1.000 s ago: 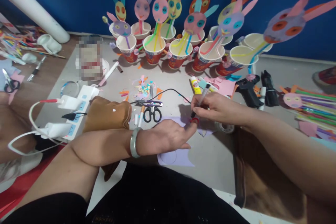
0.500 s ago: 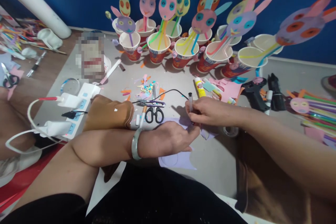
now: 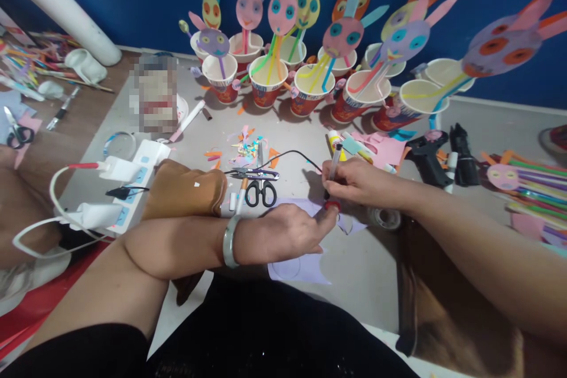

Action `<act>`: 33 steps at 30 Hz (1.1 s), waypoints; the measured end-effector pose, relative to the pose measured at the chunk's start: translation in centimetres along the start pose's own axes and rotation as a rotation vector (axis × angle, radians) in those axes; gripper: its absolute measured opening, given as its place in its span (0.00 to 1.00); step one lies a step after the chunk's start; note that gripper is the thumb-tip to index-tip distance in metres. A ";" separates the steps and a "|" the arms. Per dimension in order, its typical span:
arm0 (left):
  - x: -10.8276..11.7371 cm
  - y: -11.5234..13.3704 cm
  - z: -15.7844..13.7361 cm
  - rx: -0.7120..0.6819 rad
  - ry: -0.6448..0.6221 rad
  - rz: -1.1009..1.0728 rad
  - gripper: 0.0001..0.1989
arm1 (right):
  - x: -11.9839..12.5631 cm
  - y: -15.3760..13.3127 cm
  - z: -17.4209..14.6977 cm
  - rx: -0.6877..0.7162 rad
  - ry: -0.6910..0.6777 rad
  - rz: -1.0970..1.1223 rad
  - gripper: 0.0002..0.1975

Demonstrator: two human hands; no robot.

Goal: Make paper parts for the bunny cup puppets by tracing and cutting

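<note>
My right hand (image 3: 357, 180) is closed around a clear-barrelled pen (image 3: 336, 160), tilted with its lower end down by a small red round piece (image 3: 332, 205). The fingertips of my left hand (image 3: 287, 233), with a pale green bangle (image 3: 230, 241) on the wrist, are closed at that red piece, which they partly cover. Under both hands lies light purple paper (image 3: 299, 271), with a faint circle outline near my left hand. Black-handled scissors (image 3: 261, 194) and thread snips (image 3: 257, 175) lie just beyond my left hand.
Several paper cups (image 3: 270, 85) with paper rabbit figures line the back. A power strip (image 3: 137, 189) and a brown cloth (image 3: 183, 192) are at left. A glue stick (image 3: 335, 140), tape roll (image 3: 384, 218), black glue gun (image 3: 429, 156) and pipe cleaners (image 3: 538, 180) lie at right.
My right hand and the pen have shifted a little to the right, and the pen leans more. More of the red piece shows. My left hand stays almost still.
</note>
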State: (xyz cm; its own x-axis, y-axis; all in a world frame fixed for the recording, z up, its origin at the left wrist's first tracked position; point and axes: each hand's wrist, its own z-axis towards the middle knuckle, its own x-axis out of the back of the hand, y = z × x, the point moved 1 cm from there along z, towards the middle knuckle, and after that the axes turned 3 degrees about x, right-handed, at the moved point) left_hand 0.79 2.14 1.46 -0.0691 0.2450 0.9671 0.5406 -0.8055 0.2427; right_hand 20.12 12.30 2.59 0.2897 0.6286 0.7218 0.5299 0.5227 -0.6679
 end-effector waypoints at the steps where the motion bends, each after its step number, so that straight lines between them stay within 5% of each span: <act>1: 0.2 0.0 0.0 0.005 -0.006 0.002 0.38 | -0.1 0.2 -0.2 -0.006 0.018 0.011 0.10; 13: -0.1 0.0 0.8 0.025 -0.093 0.021 0.43 | -0.9 1.2 -2.6 -0.169 0.154 0.269 0.08; 19: 0.4 0.1 0.8 0.036 -0.143 0.012 0.42 | -1.7 1.8 -3.7 -0.168 0.224 0.249 0.16; 33: 1.7 -0.3 1.3 0.049 -0.263 -0.068 0.41 | -2.7 1.1 -5.6 -0.226 0.436 0.277 0.16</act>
State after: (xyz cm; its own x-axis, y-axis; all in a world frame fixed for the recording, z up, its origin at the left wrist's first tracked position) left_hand 1.65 3.49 2.90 0.1099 0.4344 0.8940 0.5824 -0.7570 0.2962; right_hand 24.35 7.96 0.96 0.7194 0.4033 0.5655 0.5310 0.2056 -0.8221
